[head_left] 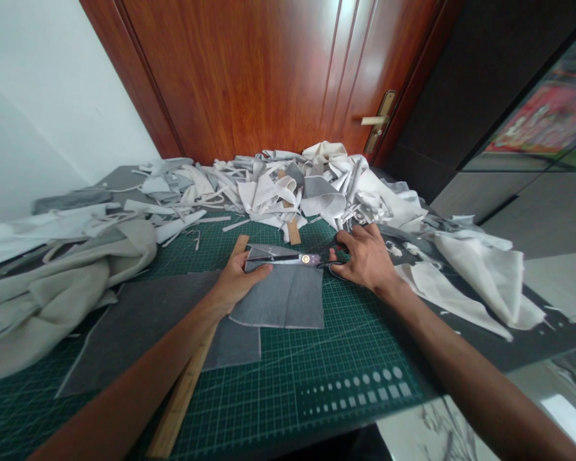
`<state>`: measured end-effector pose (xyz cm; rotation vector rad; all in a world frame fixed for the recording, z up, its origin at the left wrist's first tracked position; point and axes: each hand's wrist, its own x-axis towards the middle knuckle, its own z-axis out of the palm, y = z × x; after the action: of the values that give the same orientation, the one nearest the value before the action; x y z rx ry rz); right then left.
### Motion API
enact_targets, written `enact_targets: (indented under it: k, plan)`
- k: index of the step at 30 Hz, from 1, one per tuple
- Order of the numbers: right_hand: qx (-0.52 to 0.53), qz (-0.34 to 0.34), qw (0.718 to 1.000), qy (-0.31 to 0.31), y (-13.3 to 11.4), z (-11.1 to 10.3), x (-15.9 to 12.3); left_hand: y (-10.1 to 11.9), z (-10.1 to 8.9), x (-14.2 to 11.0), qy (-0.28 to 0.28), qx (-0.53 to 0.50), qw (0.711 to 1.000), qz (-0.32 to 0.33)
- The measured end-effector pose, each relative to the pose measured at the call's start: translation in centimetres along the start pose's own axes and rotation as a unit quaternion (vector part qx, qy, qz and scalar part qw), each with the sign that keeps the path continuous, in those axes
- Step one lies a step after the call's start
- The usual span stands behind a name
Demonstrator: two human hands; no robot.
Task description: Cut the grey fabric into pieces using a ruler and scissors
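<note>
My right hand [365, 256] is closed round the black handles of a pair of scissors [306, 259]. The blades point left and lie across the upper part of a grey fabric piece [288, 298]. At the piece's upper left edge, my left hand [237, 278] pinches the cloth, close to the blade tips. Beneath it, partly covered, lies a larger dark grey fabric sheet [148, 314]. A long wooden ruler [187, 390] runs under my left forearm and shows again beyond that hand.
A green gridded cutting mat [288, 365] covers the middle of the table. Fabric scraps [269, 186] are heaped at the back by a wooden door [249, 70]. Beige cloth [77, 275] is bunched at left; white cloth pieces [484, 275] lie at right. Another wooden strip [294, 232] pokes from the heap.
</note>
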<state>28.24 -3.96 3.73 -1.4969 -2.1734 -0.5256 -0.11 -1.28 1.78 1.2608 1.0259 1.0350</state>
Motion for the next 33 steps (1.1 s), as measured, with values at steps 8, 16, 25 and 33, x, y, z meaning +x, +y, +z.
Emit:
enact_targets:
  k: [8,16,25,33]
  plan:
    - [-0.001,0.007,1.0,0.006,-0.05,-0.23,0.04,-0.09,-0.01,0.13,0.005,0.023,1.0,0.019]
    - [0.007,0.023,1.0,0.005,0.07,0.16,-0.1,-0.02,0.04,0.0,0.013,0.004,1.0,-0.01]
    - [0.034,0.039,0.999,-0.015,-0.31,0.4,-0.13,0.15,0.32,-0.09,0.025,-0.02,0.999,-0.014]
    - [0.023,0.027,0.999,-0.031,-0.4,0.5,-0.08,0.2,0.23,-0.08,0.016,-0.023,0.999,-0.022]
